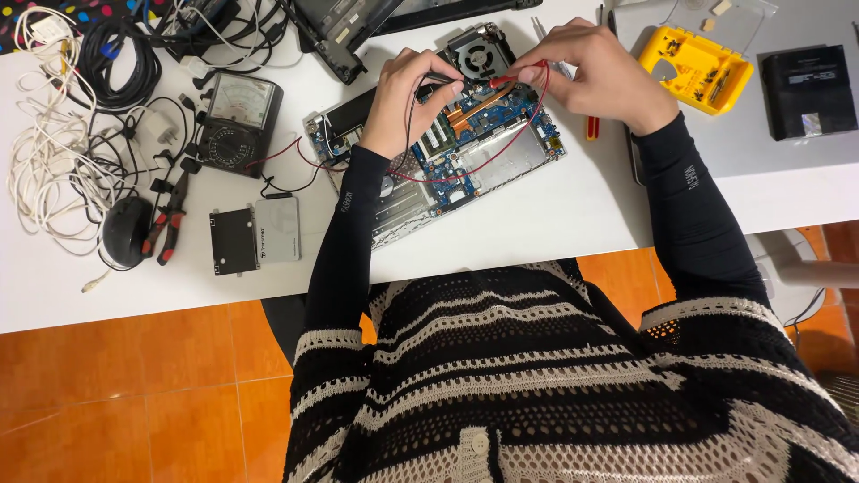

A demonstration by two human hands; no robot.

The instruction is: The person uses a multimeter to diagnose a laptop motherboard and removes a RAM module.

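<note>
A white table [537, 224] carries an opened laptop base [447, 152] near its far edge, middle. Left of it sit a meter [237, 116] and a drive [255, 234]. The left hand [407, 94] pinches a black probe [445, 80] and the right hand [595, 76] a red probe [514, 79], tips close together over the board.

The opened laptop base [447, 152] lies at the centre of the worktop [555, 219]. The meter [234, 121] sits to its left, with the 2 drive units [255, 237] nearer the front edge. The pliers [168, 219], mouse [125, 231] and cable bundle [54, 143] lie further left. The parts tray [693, 67] sits to the right.
</note>
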